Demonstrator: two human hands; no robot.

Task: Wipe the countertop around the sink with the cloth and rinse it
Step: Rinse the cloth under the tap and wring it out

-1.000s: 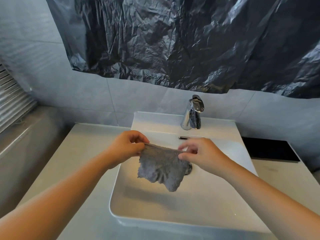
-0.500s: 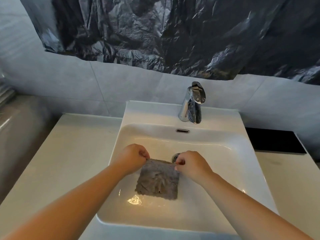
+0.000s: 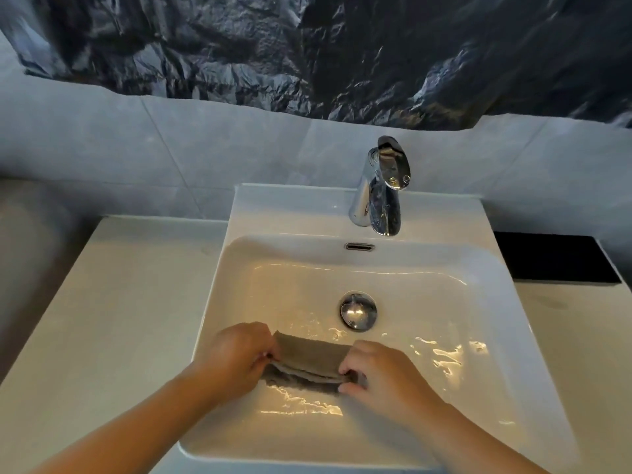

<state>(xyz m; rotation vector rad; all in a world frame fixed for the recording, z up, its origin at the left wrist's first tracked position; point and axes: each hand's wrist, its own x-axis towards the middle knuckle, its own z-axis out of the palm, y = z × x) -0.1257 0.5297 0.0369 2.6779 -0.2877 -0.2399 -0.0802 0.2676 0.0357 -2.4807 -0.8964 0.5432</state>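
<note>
Grey cloth (image 3: 309, 362) lay folded in shallow water at the sink (image 3: 506, 340) basin's near side. Left hand (image 3: 236, 357) and right hand (image 3: 383, 372) each pinched an end — likely limp, sodden, heavy; the folded ends look the surest hold.

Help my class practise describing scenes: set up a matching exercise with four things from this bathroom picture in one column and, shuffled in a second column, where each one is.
Things
1. cloth
2. faucet
3. drain plug
4. black plastic sheet

Places
A. on the wall above the tiles
B. gripped between the left hand and the right hand
C. standing on the back ledge of the sink
D. at the bottom of the sink

Pairs: 1-B, 2-C, 3-D, 4-A
</note>
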